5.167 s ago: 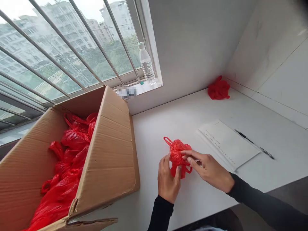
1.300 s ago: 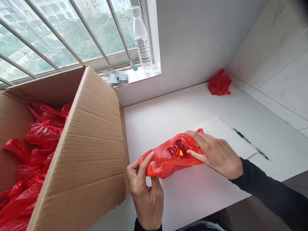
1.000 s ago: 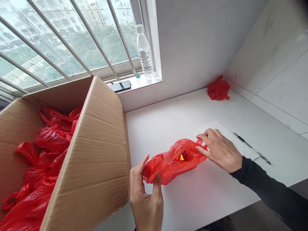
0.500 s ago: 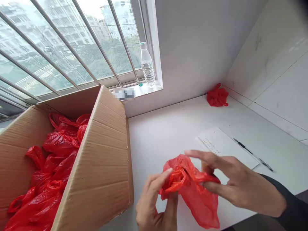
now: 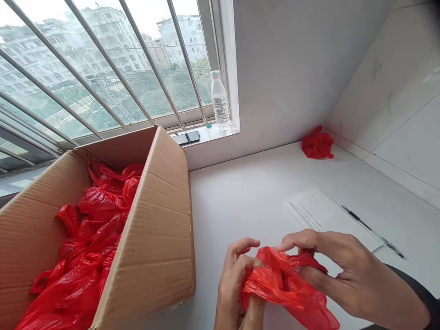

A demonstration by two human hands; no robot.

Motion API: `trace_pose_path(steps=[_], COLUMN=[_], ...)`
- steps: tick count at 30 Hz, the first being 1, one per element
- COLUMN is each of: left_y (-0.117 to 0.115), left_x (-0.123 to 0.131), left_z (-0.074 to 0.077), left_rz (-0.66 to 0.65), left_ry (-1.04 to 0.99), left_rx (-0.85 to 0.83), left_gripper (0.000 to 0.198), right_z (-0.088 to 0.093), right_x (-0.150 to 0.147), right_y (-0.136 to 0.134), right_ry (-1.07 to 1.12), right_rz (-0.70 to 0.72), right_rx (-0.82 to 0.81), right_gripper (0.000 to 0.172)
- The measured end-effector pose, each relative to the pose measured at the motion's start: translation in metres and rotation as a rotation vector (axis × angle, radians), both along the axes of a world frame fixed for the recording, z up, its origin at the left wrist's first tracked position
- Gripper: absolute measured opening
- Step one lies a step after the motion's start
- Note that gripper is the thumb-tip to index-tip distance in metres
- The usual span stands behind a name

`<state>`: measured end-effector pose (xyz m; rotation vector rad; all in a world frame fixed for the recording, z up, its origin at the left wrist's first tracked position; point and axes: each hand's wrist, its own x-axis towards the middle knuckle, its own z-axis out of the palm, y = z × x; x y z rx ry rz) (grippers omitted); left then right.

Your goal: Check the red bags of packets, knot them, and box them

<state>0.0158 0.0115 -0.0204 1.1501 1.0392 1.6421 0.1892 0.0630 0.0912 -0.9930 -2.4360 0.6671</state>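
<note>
Low in the view, a red plastic bag (image 5: 285, 282) is stretched between both hands above the white tabletop (image 5: 233, 206). My left hand (image 5: 237, 284) pinches the bag's left edge, thumb below and fingers on top. On the other side, my right hand (image 5: 337, 270) grips a gathered part of the bag between thumb and fingers. A dark opening with folded edges shows in the middle of the bag; what is inside, if anything, cannot be made out. The loose lower end hangs to the right, under my right hand.
To the left stands an open cardboard box (image 5: 161, 229) filled with red plastic bags (image 5: 99, 238). A crumpled red bag (image 5: 318, 144) lies by the wall. Paper (image 5: 330, 215) and a pen (image 5: 357, 217) lie at right. On the sill are a water bottle (image 5: 220, 103) and a phone (image 5: 187, 138).
The bag in my hands has been turned and spread, with its folded opening now wider. My left hand has shifted its fingers on the edge. The view has swung slightly left.
</note>
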Motion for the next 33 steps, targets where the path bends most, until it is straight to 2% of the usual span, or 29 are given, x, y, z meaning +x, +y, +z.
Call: trace_pose_path(steps=[3, 5, 8, 12, 16, 19, 21, 24, 25, 26, 29, 33], left_y=[0.001, 0.002, 0.006, 0.011, 0.012, 0.011, 0.009, 0.006, 0.005, 0.004, 0.002, 0.000], left_x=[-0.005, -0.009, -0.014, -0.023, -0.029, -0.025, -0.019, -0.006, -0.002, 0.001, 0.005, -0.001], left_z=[0.006, 0.006, 0.001, -0.006, 0.004, 0.016, 0.019, 0.019, 0.018, 0.016, 0.013, 0.009], left_rz=[-0.252, -0.366, -0.472, -0.517, -0.389, -0.317, -0.299, -0.255, -0.259, -0.278, -0.390, -0.454], left_ry=[-0.455, -0.657, -0.792, -0.917, -0.845, -0.801, -0.733, -0.583, -0.536, -0.493, -0.373, -0.332], left_rx=[-0.131, -0.156, -0.105, -0.078, -0.240, -0.338, -0.419, -0.463, -0.436, -0.401, -0.331, -0.315], left_gripper=[0.032, 0.031, 0.031, 0.038, 0.031, 0.040, 0.036, 0.037, 0.040, 0.041, 0.042, 0.048], right_z=[0.000, 0.000, 0.000, 0.001, 0.002, 0.001, -0.001, -0.003, -0.003, -0.003, -0.001, 0.000], right_x=[0.001, 0.002, 0.005, 0.009, 0.010, 0.010, 0.008, 0.004, 0.002, 0.000, -0.002, 0.001], right_y=[0.001, 0.001, 0.003, 0.008, 0.012, 0.011, 0.009, 0.005, 0.004, 0.003, 0.004, 0.007], right_ry=[0.008, 0.006, 0.011, 0.029, 0.015, -0.006, -0.017, -0.031, -0.025, -0.011, 0.043, 0.084], right_rz=[-0.059, -0.082, -0.145, -0.288, -0.338, -0.302, -0.232, -0.080, -0.032, 0.006, 0.043, -0.107], right_rx=[-0.018, -0.032, -0.033, -0.048, -0.027, -0.025, -0.006, 0.039, 0.042, 0.036, 0.001, -0.052], right_gripper=[0.023, 0.018, 0.008, 0.016, 0.016, 0.013, 0.010, 0.041, 0.044, 0.041, 0.015, 0.008])
